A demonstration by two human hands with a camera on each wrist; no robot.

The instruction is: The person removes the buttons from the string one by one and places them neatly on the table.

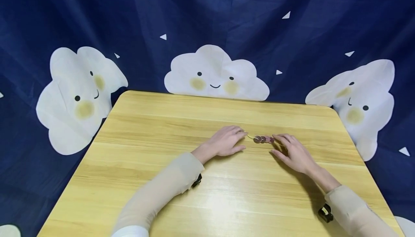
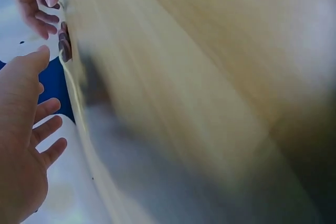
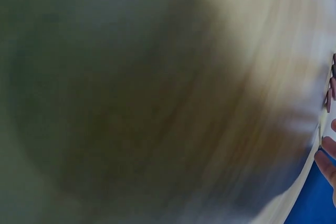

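Note:
Several round reddish-brown discs point(image 1: 264, 139) lie in an overlapping row on the table, strung on a thin yellow cord point(image 1: 250, 136). The cord emerges at both ends of the row. To the left, my left hand point(image 1: 228, 141) rests low over the tabletop, its fingertips at the cord's left end. In the left wrist view its fingers point(image 2: 48, 125) are spread, with no grip on anything. My right hand point(image 1: 293, 152) is at the right end of the row, thumb and fingers apart, the index fingertip by the last disc. Only some of its fingers point(image 3: 326, 167) show in the right wrist view.
The light wooden table point(image 1: 207, 179) has rounded far corners. Behind it hangs a dark blue cloth point(image 1: 201, 13) printed with white clouds and small white triangles. A small black device point(image 1: 325, 213) sits at the right sleeve. Much of the right wrist view is dark and blurred.

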